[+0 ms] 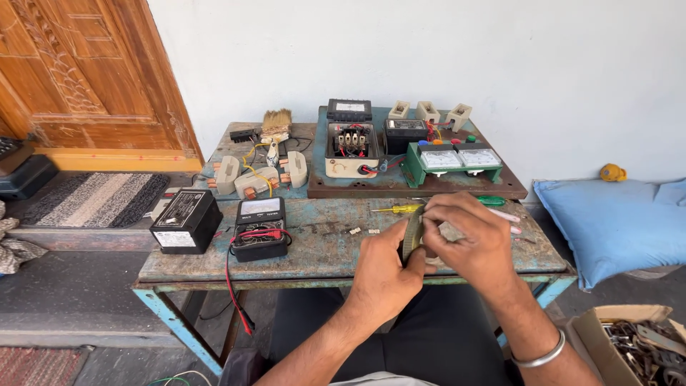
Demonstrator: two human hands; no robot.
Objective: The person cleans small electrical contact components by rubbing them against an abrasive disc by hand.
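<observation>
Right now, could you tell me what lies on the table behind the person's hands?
Behind the right hand and left hand lie a yellow-handled screwdriver and a green-handled one. The hands cover part of the table, so anything directly beneath them stays hidden.

Both forearms rise from the bottom edge and meet just above the near edge of the surface. The left hand is curled, back toward the camera, thumb and fingers closed on the lower side of a flat ring-shaped part. The right hand arches over the ring from the right, knuckles up, fingertips pinching its upper rim. The right wrist bends downward, its forearm angling away to the lower right; the left forearm slants to the lower left.
</observation>
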